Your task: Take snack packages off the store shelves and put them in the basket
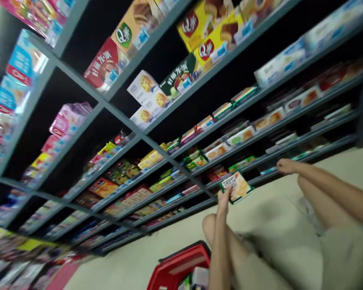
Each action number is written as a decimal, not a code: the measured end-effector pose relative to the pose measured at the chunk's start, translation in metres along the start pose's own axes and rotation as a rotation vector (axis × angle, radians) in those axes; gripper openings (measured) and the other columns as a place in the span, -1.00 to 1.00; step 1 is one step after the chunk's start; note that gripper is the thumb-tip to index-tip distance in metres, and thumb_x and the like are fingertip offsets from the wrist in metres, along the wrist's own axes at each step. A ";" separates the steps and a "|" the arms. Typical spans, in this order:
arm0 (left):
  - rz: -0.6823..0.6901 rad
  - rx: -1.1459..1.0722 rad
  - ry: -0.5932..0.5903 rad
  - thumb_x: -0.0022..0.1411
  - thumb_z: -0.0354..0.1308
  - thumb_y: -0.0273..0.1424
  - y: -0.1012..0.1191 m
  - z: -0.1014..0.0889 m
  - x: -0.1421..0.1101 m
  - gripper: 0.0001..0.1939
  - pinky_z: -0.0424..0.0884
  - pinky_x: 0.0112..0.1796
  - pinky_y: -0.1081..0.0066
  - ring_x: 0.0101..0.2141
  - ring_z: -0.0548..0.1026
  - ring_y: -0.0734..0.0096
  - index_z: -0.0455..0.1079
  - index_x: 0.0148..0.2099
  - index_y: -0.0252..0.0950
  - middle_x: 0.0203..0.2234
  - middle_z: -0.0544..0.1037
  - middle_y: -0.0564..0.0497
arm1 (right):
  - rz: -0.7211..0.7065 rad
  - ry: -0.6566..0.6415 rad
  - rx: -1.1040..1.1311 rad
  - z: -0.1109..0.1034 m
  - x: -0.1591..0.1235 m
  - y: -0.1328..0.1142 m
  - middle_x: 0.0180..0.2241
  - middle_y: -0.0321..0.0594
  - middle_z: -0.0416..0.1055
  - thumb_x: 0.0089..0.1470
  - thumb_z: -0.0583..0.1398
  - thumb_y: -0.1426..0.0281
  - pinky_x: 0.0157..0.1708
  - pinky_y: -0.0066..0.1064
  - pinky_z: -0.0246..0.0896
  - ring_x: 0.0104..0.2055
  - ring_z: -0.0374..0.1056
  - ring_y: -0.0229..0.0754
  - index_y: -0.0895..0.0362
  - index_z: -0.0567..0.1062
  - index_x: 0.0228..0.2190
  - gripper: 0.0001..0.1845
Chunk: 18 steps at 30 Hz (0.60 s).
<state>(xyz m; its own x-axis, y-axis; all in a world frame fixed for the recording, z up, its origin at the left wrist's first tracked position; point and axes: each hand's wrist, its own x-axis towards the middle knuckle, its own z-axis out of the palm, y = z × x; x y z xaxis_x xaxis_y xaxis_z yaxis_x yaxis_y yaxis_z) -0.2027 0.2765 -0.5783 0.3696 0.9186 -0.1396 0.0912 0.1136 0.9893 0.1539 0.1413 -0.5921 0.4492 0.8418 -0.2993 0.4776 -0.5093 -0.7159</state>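
Observation:
The view is tilted and blurred. My left hand (223,200) is raised in front of the low shelves and pinches a small green and white snack box (237,186) by its corner. Farther right, my right hand (286,166) reaches out to the front edge of the bottom shelf (317,155), close to flat green and red packs. Its fingers are smeared, so I cannot make out whether they hold anything. My bare knees (210,225) show below the hands, low to the floor.
Grey shelving (157,147) full of biscuit and cake boxes fills the upper view, running left to right. A red shopping basket (177,268) with a few packs inside stands on the pale floor (269,217) by my left leg.

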 end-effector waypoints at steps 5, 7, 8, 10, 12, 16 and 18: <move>-0.021 -0.038 0.011 -0.14 0.57 0.16 -0.011 -0.005 0.011 -0.11 0.60 0.05 0.21 -0.12 0.71 0.11 0.59 0.05 -0.43 -0.06 0.71 -0.29 | -0.076 -0.017 0.158 0.006 0.013 -0.005 -0.66 -0.07 0.43 0.29 0.29 0.61 -0.39 -0.42 0.21 -0.61 0.31 -0.28 0.23 0.51 -0.69 -0.51; -0.048 -0.100 -0.023 -0.13 0.59 0.13 -0.012 0.001 0.012 -0.13 0.62 0.00 0.25 -0.20 0.70 0.20 0.58 0.04 -0.42 -0.10 0.72 -0.24 | -0.151 -0.048 0.224 0.011 0.010 -0.016 -0.46 -0.04 0.60 0.37 0.28 0.46 -0.31 -0.48 0.35 -0.45 0.48 -0.22 0.25 0.67 -0.43 -0.70; -0.058 -0.133 -0.050 -0.12 0.60 0.11 -0.014 0.004 0.013 -0.16 0.62 -0.03 0.28 -0.22 0.69 0.23 0.58 0.03 -0.42 -0.12 0.73 -0.22 | -0.185 -0.072 0.246 0.016 0.009 -0.021 -0.31 -0.02 0.67 0.43 0.24 0.36 -0.25 -0.49 0.42 -0.34 0.56 -0.20 0.23 0.70 -0.24 -0.73; -0.075 -0.186 -0.099 -0.07 0.61 0.07 -0.019 0.011 0.014 -0.22 0.62 -0.05 0.30 -0.25 0.69 0.25 0.59 0.00 -0.43 -0.16 0.73 -0.22 | -0.238 -0.158 0.334 0.030 0.005 -0.029 -0.03 0.01 0.66 0.50 0.18 0.22 -0.14 -0.46 0.53 -0.11 0.62 -0.15 0.18 0.63 0.07 -0.65; -0.088 -0.212 -0.140 -0.03 0.60 0.04 -0.024 0.018 0.016 -0.26 0.62 -0.05 0.28 -0.25 0.69 0.23 0.61 -0.01 -0.45 -0.18 0.73 -0.23 | -0.249 -0.294 0.499 0.043 0.002 -0.035 0.12 0.02 0.59 0.42 0.28 0.13 -0.08 -0.40 0.59 0.02 0.61 -0.09 0.14 0.56 0.17 -0.55; -0.088 -0.210 -0.179 0.02 0.56 0.08 -0.027 0.030 0.021 -0.25 0.63 -0.06 0.22 -0.24 0.69 0.18 0.63 0.01 -0.46 -0.18 0.73 -0.27 | -0.220 -0.438 0.720 0.055 0.003 -0.046 0.06 -0.01 0.63 0.02 0.59 0.14 -0.19 -0.36 0.65 -0.05 0.63 0.00 0.16 0.62 0.01 -0.38; -0.057 -0.206 -0.164 0.07 0.52 0.11 -0.027 0.033 0.022 -0.24 0.62 -0.06 0.24 -0.17 0.69 0.17 0.63 0.06 -0.44 -0.13 0.73 -0.28 | -0.223 -0.337 0.736 0.055 0.007 -0.051 -0.02 -0.02 0.66 0.00 0.60 0.16 -0.25 -0.40 0.63 -0.12 0.64 -0.02 0.19 0.62 -0.07 -0.43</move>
<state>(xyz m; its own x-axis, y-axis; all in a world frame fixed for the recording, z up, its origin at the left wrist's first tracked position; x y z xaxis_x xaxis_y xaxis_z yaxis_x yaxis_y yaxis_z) -0.1662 0.2816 -0.6090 0.5159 0.8368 -0.1835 -0.0679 0.2535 0.9649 0.0915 0.1830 -0.5923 0.0968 0.9769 -0.1905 -0.1384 -0.1764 -0.9745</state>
